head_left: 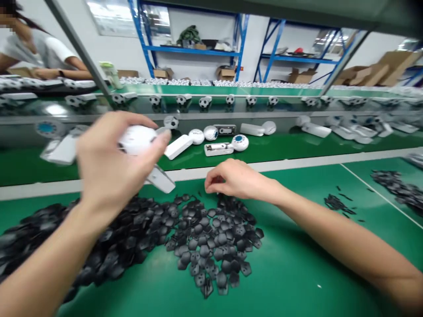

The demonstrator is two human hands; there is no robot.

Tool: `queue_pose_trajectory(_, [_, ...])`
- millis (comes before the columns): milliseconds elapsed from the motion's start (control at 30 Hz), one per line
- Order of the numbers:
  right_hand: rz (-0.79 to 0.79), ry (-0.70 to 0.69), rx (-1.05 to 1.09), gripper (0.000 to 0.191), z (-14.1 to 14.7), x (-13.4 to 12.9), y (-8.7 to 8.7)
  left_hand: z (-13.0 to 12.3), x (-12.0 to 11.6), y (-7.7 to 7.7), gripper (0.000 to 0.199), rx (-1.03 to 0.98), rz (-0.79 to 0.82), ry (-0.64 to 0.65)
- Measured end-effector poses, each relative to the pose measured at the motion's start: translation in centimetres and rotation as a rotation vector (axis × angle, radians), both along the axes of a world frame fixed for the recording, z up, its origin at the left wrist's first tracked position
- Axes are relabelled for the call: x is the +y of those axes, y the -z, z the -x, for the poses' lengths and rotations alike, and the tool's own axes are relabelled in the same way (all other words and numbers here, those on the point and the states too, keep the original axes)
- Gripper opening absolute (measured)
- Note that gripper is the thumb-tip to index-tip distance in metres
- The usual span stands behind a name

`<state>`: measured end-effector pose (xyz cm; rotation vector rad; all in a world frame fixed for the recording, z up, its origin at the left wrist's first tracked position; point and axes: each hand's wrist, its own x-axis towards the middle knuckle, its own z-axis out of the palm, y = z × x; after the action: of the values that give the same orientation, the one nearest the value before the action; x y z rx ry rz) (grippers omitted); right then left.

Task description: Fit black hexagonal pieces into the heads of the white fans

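Observation:
My left hand [109,163] is wrapped round the ball end of a white soccer-ball device [137,138], whose flat white handle [161,179] sticks out below toward the right. It is held in the air above a large heap of black pieces [125,233]. At the far edge of a second, looser pile of black pentagon-shaped pieces [214,242], my right hand [236,178] is bent low with its fingertips pinched together. Whatever lies between those fingertips is hidden or too small to make out.
Beyond the work surface runs a green belt [284,149] with several white ball-and-handle devices [226,145]. Thin black strips [337,203] and another dark pile [399,189] lie to the right. A row of soccer-ball pieces [205,102] stands behind. At upper left sits another person [42,48].

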<state>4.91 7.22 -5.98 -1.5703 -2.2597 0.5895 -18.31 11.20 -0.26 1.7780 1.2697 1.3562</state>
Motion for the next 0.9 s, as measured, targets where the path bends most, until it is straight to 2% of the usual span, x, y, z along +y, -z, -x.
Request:
queue_pose_trajectory(100, [0.044,0.011,-0.059,0.013,0.9,-0.4,0.6,-0.4,1.7,1.7,0.021,0.191,-0.276,0.049])
queue_pose_trajectory(167, [0.05,0.068,-0.121,0.014,0.9,-0.4,0.4,-0.3,2.3,2.6,0.022,0.208,-0.311,0.087])
queue_pose_trajectory(300, [0.125,0.201,-0.312,0.013,-0.6,0.0,-0.9,-0.2,2.3,2.9,0.029,0.235,-0.312,0.1])
queue_pose_trajectory(400, [0.201,0.193,-0.358,0.009,-1.3,0.0,-1.4,-0.2,2.1,2.4,0.032,0.201,-0.287,0.084])
queue_pose_trajectory(633, [0.236,0.182,-0.371,0.014,-0.5,-0.4,-0.6,0.0,2.6,1.6,0.024,0.119,-0.075,0.02])
queue_pose_trajectory(900, [0.16,0.156,-0.445,0.01,-0.1,-1.2,-0.5,-0.1,2.4,1.7,0.024,0.106,-0.099,0.03])
